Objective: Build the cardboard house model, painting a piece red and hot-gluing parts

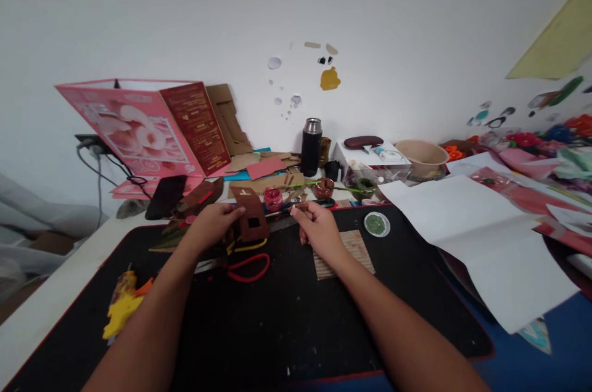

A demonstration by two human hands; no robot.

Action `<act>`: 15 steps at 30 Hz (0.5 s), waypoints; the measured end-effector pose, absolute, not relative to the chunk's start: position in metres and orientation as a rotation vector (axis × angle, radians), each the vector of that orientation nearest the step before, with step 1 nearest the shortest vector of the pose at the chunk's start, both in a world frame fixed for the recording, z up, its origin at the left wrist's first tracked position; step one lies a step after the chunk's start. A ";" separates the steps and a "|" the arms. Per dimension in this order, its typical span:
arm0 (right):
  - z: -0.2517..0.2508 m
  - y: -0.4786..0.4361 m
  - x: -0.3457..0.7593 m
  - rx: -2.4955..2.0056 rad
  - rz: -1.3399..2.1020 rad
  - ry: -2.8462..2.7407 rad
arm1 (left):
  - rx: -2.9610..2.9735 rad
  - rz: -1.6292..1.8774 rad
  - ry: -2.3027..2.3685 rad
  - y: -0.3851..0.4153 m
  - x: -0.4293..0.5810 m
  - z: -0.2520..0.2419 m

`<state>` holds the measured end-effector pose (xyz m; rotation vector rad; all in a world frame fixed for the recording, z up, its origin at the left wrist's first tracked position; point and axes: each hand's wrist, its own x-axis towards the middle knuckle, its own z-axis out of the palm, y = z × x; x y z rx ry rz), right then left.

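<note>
My left hand (215,222) grips the left edge of a flat brown piece of cardboard (250,206), which has a square hole and a small pale mark near its top. To its right, my right hand (319,228) is closed in a pinch around a thin dark stick (279,212) that looks like a paintbrush. The stick points left towards the brown piece; whether its tip touches cannot be told. Scissors with a red handle (250,270) lie below my left hand. Under my right wrist rests a corrugated cardboard square (358,250).
Jars of pink (273,198), brown (324,188) and green paint (365,188) stand behind the black mat (277,330). A green-smeared lid (377,224), yellow glue gun (123,306), black phone (165,197), flask (311,148), pink box (139,133) and white paper (476,225) surround the work.
</note>
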<state>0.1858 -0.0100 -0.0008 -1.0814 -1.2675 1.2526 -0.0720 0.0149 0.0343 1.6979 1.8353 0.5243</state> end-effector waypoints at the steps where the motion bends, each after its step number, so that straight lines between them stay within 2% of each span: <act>1: -0.001 -0.010 0.186 -1.078 1.253 -1.275 | 1.727 0.513 1.859 0.016 -0.073 0.035; 10: -0.002 -0.012 0.184 -1.064 1.303 -1.309 | 1.997 0.408 2.011 0.017 -0.073 0.029; 15: -0.003 -0.012 0.182 -1.063 1.343 -1.305 | 1.864 0.579 1.992 0.012 -0.074 0.040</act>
